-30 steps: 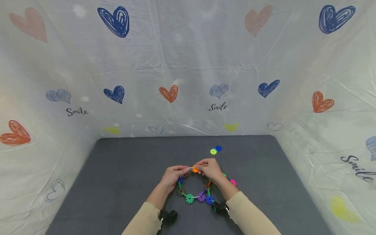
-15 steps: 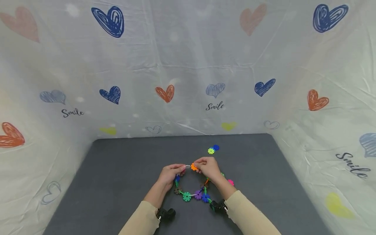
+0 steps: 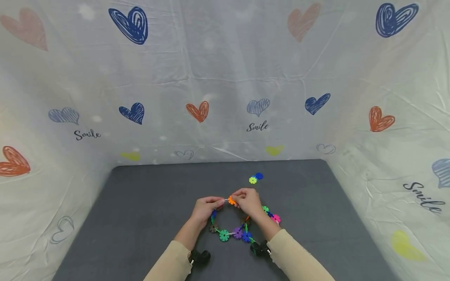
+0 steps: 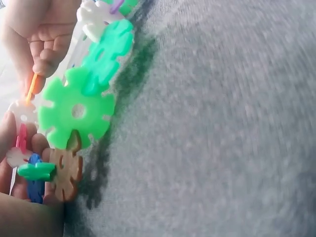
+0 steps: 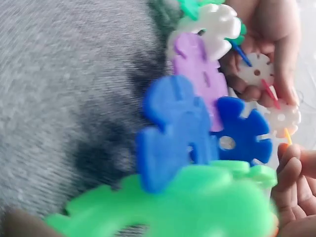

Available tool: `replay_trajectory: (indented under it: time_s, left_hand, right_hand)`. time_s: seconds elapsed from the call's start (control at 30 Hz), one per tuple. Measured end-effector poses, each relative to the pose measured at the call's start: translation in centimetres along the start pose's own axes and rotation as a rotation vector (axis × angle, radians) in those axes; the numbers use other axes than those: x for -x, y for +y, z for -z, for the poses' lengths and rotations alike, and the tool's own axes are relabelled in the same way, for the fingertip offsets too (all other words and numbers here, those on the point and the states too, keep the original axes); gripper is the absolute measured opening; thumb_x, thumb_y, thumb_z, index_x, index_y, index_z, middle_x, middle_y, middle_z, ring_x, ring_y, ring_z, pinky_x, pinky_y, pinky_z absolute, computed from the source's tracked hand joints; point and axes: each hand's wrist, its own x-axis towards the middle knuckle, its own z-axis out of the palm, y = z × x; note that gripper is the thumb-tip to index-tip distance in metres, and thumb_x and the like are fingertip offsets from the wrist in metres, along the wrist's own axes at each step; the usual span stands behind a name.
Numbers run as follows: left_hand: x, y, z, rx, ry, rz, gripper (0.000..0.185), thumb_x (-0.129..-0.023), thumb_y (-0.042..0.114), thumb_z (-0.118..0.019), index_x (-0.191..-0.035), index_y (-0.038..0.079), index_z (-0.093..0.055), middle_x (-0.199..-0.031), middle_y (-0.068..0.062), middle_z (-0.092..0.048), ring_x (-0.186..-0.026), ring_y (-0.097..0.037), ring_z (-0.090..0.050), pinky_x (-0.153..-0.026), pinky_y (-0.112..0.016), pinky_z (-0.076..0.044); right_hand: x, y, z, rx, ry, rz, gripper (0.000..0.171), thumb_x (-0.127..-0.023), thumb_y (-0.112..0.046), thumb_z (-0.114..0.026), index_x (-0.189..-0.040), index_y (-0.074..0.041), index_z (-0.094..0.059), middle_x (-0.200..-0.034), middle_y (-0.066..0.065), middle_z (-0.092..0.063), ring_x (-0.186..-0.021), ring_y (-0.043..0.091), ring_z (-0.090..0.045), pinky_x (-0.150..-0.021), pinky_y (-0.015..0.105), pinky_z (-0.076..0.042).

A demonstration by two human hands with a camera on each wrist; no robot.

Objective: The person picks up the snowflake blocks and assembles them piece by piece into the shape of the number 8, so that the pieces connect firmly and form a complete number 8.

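Both hands (image 3: 228, 203) pinch chain (image 3: 232, 232) mid-mat (image 3: 140, 210), seemingly.

"Smile" in black script — three times on the heart-printed backdrop sheet (image 3: 225, 78)

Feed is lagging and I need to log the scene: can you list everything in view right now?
Chain of interlocked plastic snowflake discs: one loop, mixed green, purple, blue, brown, pink, white; on the mat between the forearms.
Orange snowflake disc: one, at the loop's far end, pinched from both sides.
Loose snowflake discs: two, yellow-green and blue, touching, beyond the hands.
Dark grey mat: one, covering the table.
White heart-printed sheet: backdrop on three sides.
Wrist cameras: two, black.
Left hand: pinches the chain's end.
Right hand: pinches the orange disc.
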Motion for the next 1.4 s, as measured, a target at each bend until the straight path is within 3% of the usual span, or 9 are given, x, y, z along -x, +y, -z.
replay_trajectory:
  time_s: [0.27, 0.43, 0.53, 0.67, 0.77, 0.9, 1.03, 1.17, 1.4]
  left_hand:
    - [0.2, 0.2, -0.3, -0.029, 0.017, 0.002, 0.03, -0.087, 0.032, -0.081, -0.104, 0.007, -0.08, -0.099, -0.004, -0.076, -0.088, -0.015, -0.069, -0.082, -0.033, -0.057]
    - [0.3, 0.0, -0.6, -0.037, 0.026, -0.025, 0.027, -0.089, 0.028, -0.079, -0.104, 0.006, -0.08, -0.098, -0.004, -0.076, -0.087, -0.016, -0.069, -0.081, -0.034, -0.057]
    - [0.3, 0.1, -0.5, -0.061, 0.007, -0.024, 0.027, -0.09, 0.03, -0.078, -0.105, 0.007, -0.08, -0.101, -0.005, -0.076, -0.09, -0.018, -0.069, -0.081, -0.033, -0.056]
    - [-0.1, 0.7, 0.3, -0.04, -0.086, 0.017, 0.039, -0.099, 0.035, -0.065, -0.126, 0.007, -0.071, -0.12, -0.012, -0.071, -0.099, -0.02, -0.068, -0.087, -0.035, -0.056]
    - [-0.5, 1.0, 0.9, -0.008, -0.134, 0.065, 0.041, -0.105, 0.03, -0.055, -0.135, 0.003, -0.063, -0.125, -0.014, -0.067, -0.099, -0.018, -0.068, -0.087, -0.034, -0.057]
    - [-0.6, 1.1, 1.5, -0.082, -0.114, 0.078, 0.031, -0.101, 0.019, -0.06, -0.123, 0.001, -0.07, -0.113, -0.012, -0.071, -0.09, -0.015, -0.066, -0.081, -0.03, -0.056]
    - [-0.6, 1.3, 1.7, -0.188, -0.051, 0.01, 0.021, -0.097, 0.02, -0.065, -0.107, 0.004, -0.075, -0.099, -0.006, -0.071, -0.085, -0.016, -0.062, -0.075, -0.029, -0.053]
    - [-0.7, 1.4, 1.6, -0.224, -0.028, -0.018, 0.029, -0.099, 0.032, -0.064, -0.099, 0.004, -0.069, -0.091, -0.006, -0.063, -0.083, -0.019, -0.057, -0.073, -0.031, -0.047]
    - [-0.7, 1.2, 1.3, -0.28, -0.074, -0.007, 0.044, -0.098, 0.046, -0.063, -0.118, 0.008, -0.073, -0.123, -0.01, -0.068, -0.117, -0.028, -0.059, -0.104, -0.053, -0.046]
  right_hand:
    - [0.2, -0.2, -0.4, -0.05, 0.033, -0.05, 0.009, -0.093, -0.014, -0.074, -0.092, -0.006, -0.078, -0.071, 0.005, -0.073, -0.059, 0.018, -0.065, -0.055, 0.03, -0.053]
    - [0.2, -0.2, -0.8, -0.018, 0.051, -0.025, 0.007, -0.091, -0.014, -0.076, -0.089, -0.008, -0.078, -0.068, 0.004, -0.071, -0.057, 0.017, -0.062, -0.054, 0.03, -0.05]
    - [0.0, 0.0, -0.5, -0.031, 0.004, -0.027, 0.008, -0.092, -0.014, -0.075, -0.09, -0.007, -0.078, -0.069, 0.004, -0.071, -0.058, 0.017, -0.064, -0.055, 0.03, -0.052]
    - [-0.6, 0.1, 0.6, -0.09, -0.091, -0.106, 0.014, -0.095, -0.017, -0.071, -0.099, -0.005, -0.077, -0.075, 0.007, -0.072, -0.062, 0.016, -0.064, -0.058, 0.03, -0.054]
    - [-1.0, 0.0, 1.1, -0.15, -0.136, -0.177, 0.018, -0.097, -0.016, -0.068, -0.106, -0.001, -0.074, -0.082, 0.009, -0.07, -0.066, 0.015, -0.063, -0.063, 0.03, -0.055]
    - [-1.3, -0.1, 1.8, -0.19, -0.163, -0.214, 0.019, -0.098, -0.014, -0.067, -0.108, 0.002, -0.071, -0.09, 0.012, -0.07, -0.071, 0.016, -0.065, -0.066, 0.03, -0.057]
    - [-1.9, -0.2, 3.1, -0.067, -0.111, -0.176, 0.016, -0.097, -0.015, -0.068, -0.103, -0.001, -0.072, -0.089, 0.013, -0.073, -0.074, 0.019, -0.067, -0.064, 0.03, -0.054]
    - [-3.1, -0.3, 5.1, 0.1, -0.039, -0.127, 0.015, -0.096, -0.017, -0.07, -0.103, -0.004, -0.073, -0.088, 0.014, -0.074, -0.074, 0.023, -0.068, -0.062, 0.031, -0.051]
    - [-5.7, 0.7, 8.3, 0.41, 0.112, -0.03, 0.017, -0.097, -0.016, -0.067, -0.109, -0.004, -0.071, -0.099, 0.014, -0.072, -0.087, 0.029, -0.067, -0.074, 0.043, -0.054]
